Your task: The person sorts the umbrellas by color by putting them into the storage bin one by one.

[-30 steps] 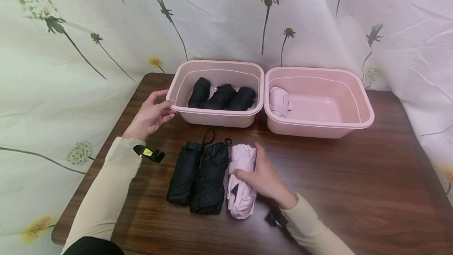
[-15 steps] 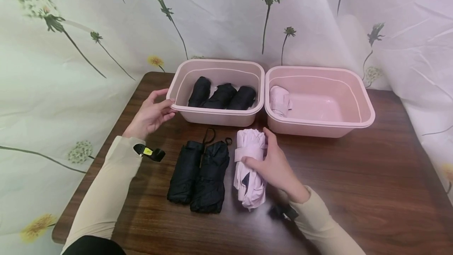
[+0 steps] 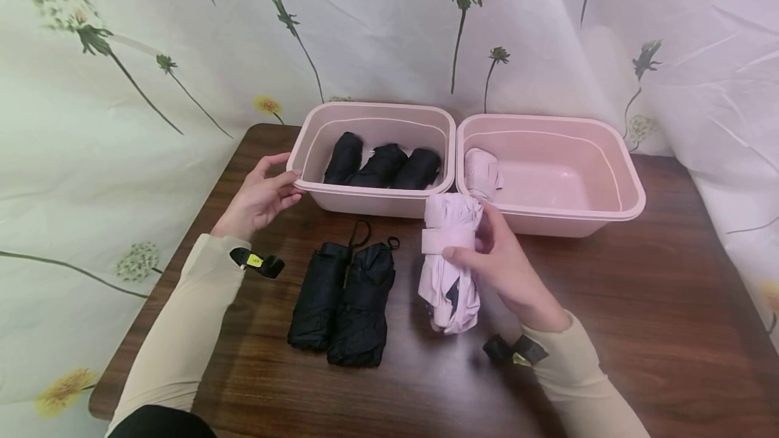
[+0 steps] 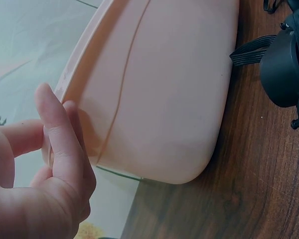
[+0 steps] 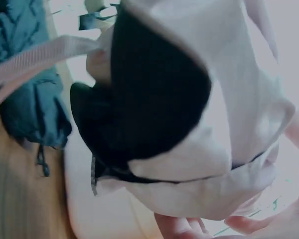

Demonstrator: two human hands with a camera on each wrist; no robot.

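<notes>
My right hand (image 3: 514, 272) grips a folded pale pink umbrella (image 3: 450, 276) by its right side, raised above the table and just in front of the bins. In the right wrist view the umbrella's dark inner fabric (image 5: 159, 94) fills the middle. My left hand (image 3: 252, 198) pinches the left corner rim of the left pink plastic bin (image 3: 371, 204); in the left wrist view its fingers (image 4: 65, 144) curl over that rim. Two folded black umbrellas (image 3: 360, 309) lie side by side on the table, left of the pink one.
Inside the left bin lie three black umbrellas (image 3: 380, 166). The right pink bin (image 3: 548, 223) stands close beside it, with one pale pink umbrella (image 3: 481, 174) at its left end. Behind the brown wooden table (image 3: 657, 303) hangs a dandelion-print cloth (image 3: 389, 26).
My right hand has lifted the pink umbrella off the table, away from the black ones, and carried it right and toward the bins. My left hand has stayed at the rim.
</notes>
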